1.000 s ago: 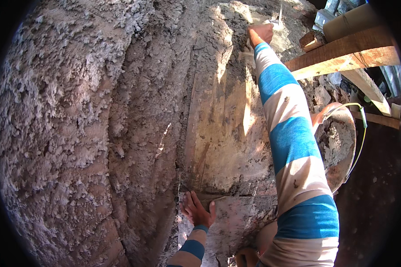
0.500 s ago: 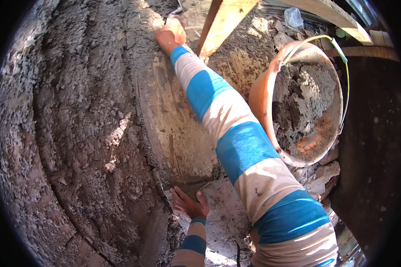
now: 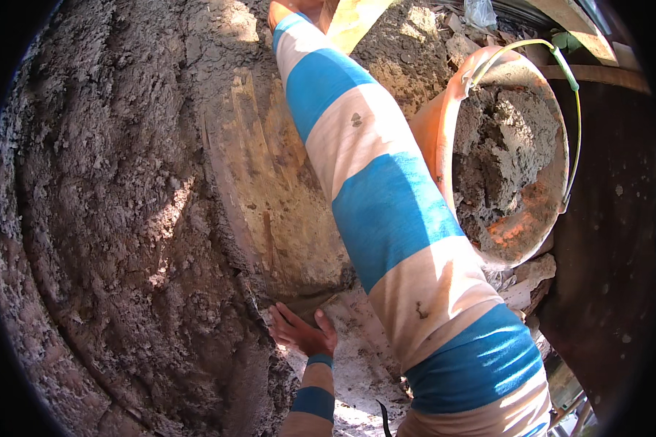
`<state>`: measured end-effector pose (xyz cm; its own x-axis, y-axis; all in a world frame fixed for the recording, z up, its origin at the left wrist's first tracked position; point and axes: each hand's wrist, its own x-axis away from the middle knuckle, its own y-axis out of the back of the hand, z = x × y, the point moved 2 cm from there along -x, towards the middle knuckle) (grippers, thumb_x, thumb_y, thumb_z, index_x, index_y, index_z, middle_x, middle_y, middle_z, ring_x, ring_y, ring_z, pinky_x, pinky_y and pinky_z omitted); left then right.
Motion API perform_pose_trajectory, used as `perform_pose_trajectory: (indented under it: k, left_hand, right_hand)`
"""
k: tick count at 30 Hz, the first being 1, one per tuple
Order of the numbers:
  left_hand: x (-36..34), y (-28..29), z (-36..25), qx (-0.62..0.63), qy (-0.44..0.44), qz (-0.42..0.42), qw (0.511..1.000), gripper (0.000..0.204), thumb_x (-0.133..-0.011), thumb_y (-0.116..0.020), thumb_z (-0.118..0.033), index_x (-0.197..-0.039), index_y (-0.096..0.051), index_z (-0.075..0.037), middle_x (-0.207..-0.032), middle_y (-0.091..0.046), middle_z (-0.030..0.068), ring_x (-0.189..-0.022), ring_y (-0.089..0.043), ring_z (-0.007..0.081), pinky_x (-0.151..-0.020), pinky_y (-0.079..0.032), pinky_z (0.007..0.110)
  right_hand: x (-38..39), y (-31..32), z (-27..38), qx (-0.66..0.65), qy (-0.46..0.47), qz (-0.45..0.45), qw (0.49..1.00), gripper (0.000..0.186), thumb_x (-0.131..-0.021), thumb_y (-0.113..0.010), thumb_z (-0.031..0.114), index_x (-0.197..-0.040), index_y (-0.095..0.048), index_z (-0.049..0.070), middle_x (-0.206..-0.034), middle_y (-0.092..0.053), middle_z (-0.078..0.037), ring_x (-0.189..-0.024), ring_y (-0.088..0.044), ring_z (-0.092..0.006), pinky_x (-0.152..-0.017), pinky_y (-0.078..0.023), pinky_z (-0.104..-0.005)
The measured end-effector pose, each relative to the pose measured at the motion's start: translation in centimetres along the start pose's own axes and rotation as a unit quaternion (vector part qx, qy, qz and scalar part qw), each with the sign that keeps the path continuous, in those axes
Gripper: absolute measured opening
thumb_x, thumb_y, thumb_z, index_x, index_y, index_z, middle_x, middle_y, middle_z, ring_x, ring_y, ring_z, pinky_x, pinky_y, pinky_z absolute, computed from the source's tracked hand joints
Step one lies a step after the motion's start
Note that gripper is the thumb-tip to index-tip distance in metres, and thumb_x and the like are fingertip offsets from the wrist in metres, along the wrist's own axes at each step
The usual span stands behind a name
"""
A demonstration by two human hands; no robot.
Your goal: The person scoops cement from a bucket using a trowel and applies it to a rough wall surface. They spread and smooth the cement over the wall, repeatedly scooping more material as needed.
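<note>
My left hand (image 3: 304,333) lies at the near end of a worn wooden board (image 3: 277,189), fingers stretched out along its edge and thumb spread apart. At the top edge, only part of my right hand (image 3: 296,9) shows, beside a wooden post (image 3: 357,22); its fingers are cut off from view. Half a second ago it was closed round a trowel-like tool with a bent metal shank, which is now out of sight. Rough grey mortar (image 3: 124,204) covers the surface left of the board. My right arm, in a blue-and-pale striped sleeve, stretches across the board.
An orange bucket (image 3: 439,138) stands right of my right arm, tilted toward me, with grey mortar (image 3: 499,146) inside and a raised wire handle (image 3: 578,124). Broken rubble (image 3: 528,280) lies below it. A clear plastic bag (image 3: 479,12) and a timber beam (image 3: 576,29) are at the far right.
My right hand has moved farther away, mostly out at the top edge, and its tool has left the view. My left hand stays at the board's end. The view has shifted slightly.
</note>
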<state>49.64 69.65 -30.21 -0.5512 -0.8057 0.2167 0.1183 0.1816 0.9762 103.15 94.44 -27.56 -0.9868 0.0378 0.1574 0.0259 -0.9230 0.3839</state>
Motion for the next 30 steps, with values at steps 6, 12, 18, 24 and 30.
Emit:
perform_pose_trajectory:
  k: [6, 12, 18, 24, 30]
  left_hand:
    - [-0.3, -0.4, -0.8, -0.004, 0.007, 0.012, 1.0, 0.09, -0.103, -0.031, -0.063, -0.158, -0.025, 0.007, -0.164, -0.024, 0.0256, -0.149, -0.025, 0.0453, -0.118, -0.016, 0.066]
    - [-0.4, 0.4, -0.9, 0.029, 0.033, 0.026, 0.999, 0.088, -0.103, -0.031, -0.062, -0.159, -0.025, 0.006, -0.164, -0.022, 0.025, -0.15, -0.024, 0.0443, -0.119, -0.015, 0.065]
    - [-0.6, 0.5, -1.1, 0.037, 0.008, -0.008, 0.999, 0.088, -0.103, -0.033, -0.061, -0.159, -0.024, 0.005, -0.163, -0.023, 0.0257, -0.148, -0.026, 0.0435, -0.119, -0.014, 0.065]
    - [-0.4, 1.6, -0.6, 0.051, 0.017, 0.029, 0.998, 0.087, -0.103, -0.036, -0.061, -0.158, -0.026, 0.005, -0.16, -0.028, 0.0263, -0.147, -0.026, 0.0455, -0.118, -0.015, 0.066]
    - [-0.8, 2.0, -0.7, 0.072, 0.011, 0.011, 0.997, 0.088, -0.101, -0.042, -0.061, -0.156, -0.032, 0.006, -0.158, -0.033, 0.0262, -0.144, -0.031, 0.0436, -0.118, -0.018, 0.065]
  right_hand:
    - [1.3, 0.0, 0.1, 0.043, -0.022, 0.059, 0.997, 0.033, -0.086, -0.075, 0.015, -0.112, -0.067, -0.004, -0.114, -0.07, -0.026, -0.098, -0.072, -0.0431, -0.084, -0.061, -0.0455]
    - [2.8, -1.8, 2.2, -0.034, -0.015, -0.042, 0.998, 0.025, -0.084, -0.075, 0.014, -0.102, -0.069, -0.003, -0.105, -0.071, -0.029, -0.095, -0.072, -0.0438, -0.083, -0.061, -0.049]
    - [-2.5, -1.6, 3.0, -0.061, -0.023, -0.141, 0.988, 0.034, -0.094, -0.06, 0.024, -0.118, -0.063, 0.0, -0.118, -0.069, -0.024, -0.102, -0.071, -0.0392, -0.092, -0.058, -0.0485]
    - [-9.0, -1.5, 3.0, -0.075, -0.131, -0.241, 0.959, 0.045, -0.104, -0.044, 0.034, -0.134, -0.058, 0.002, -0.13, -0.067, -0.019, -0.11, -0.071, -0.0346, -0.101, -0.055, -0.048]
    - [-14.3, -0.7, 2.1, -0.107, -0.168, -0.214, 0.956, 0.051, -0.107, -0.045, 0.034, -0.134, -0.054, -0.009, -0.134, -0.065, -0.025, -0.116, -0.069, -0.0369, -0.103, -0.056, -0.0484]
